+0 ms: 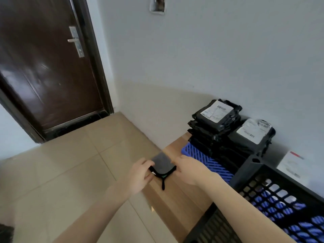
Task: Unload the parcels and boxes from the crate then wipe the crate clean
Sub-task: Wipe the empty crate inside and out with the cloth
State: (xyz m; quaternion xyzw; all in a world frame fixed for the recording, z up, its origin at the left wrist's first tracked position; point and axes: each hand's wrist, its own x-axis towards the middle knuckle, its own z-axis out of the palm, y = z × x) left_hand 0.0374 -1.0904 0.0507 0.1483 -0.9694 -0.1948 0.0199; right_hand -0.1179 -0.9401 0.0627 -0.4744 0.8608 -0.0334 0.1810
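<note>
Brown door (47, 67) at left, tiled floor (61, 172) below it. Wooden table (177, 199) along the wall. Black crate (284, 193) on the table at right, perforated wall facing the camera. Blue slatted panel (206, 160) just beside it. Black parcels (217, 123) stacked in two piles at the table's far end, white labels up. White box (292, 167) behind the crate. Grey cloth (162, 163) near the table edge, left hand (140, 174) gripping its left side, right hand (191, 170) pinching its right side.

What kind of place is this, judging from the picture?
Probably a small parcel-handling room: black mailer bags with shipping labels stacked on a wooden table, a black plastic crate, and a dark entrance door.
</note>
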